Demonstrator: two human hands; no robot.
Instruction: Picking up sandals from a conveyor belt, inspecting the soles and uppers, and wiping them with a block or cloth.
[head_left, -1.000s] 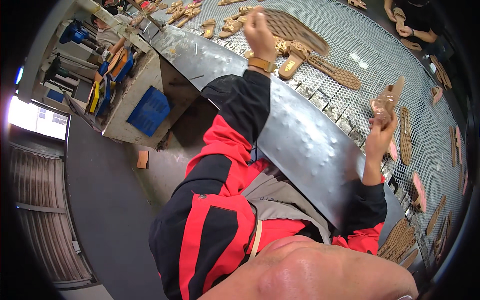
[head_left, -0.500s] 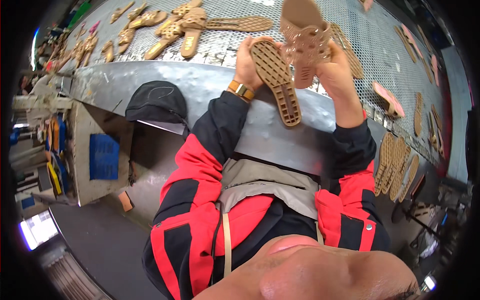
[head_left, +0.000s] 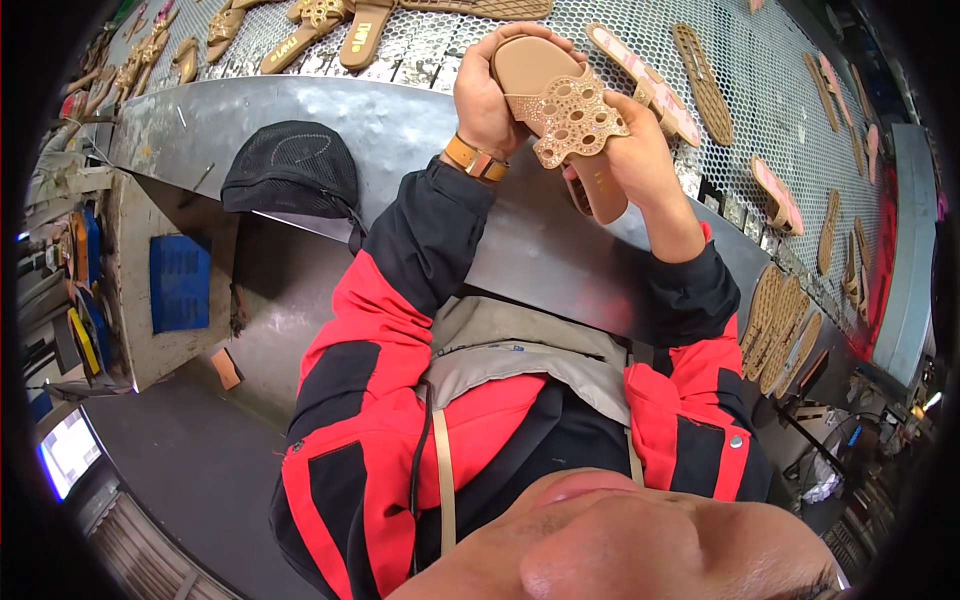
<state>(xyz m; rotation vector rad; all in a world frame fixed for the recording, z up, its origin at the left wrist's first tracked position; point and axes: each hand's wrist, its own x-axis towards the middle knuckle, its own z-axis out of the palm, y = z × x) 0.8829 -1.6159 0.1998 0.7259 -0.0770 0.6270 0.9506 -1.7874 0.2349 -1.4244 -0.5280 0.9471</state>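
Between my two hands is a tan slide sandal [head_left: 580, 115] with a glittery strap full of round cut-outs. Its insole faces up, and its heel points toward me. My left hand [head_left: 487, 95] wraps round the toe end from the left and far side. On the right, my right hand [head_left: 648, 160] grips the strap's side, thumb on top. A second brown edge shows beneath the heel; the fingers hide how it meets the sandal. A pink and tan sandal [head_left: 645, 85] lies on the mesh just beyond my right hand.
A white mesh conveyor surface [head_left: 640, 30] carries several sandals and a loose lattice-patterned sole [head_left: 703, 85]. Its near side has a metal ledge [head_left: 400, 120] with a black mesh cap [head_left: 290, 170]. Several soles [head_left: 770, 320] stand together at right. A cabinet [head_left: 150, 260] is at left.
The sole in my left hand and the sandal in my right were apart; now both hands grip one sandal, insole up. The view has shifted, and the pink sandal has come into sight.
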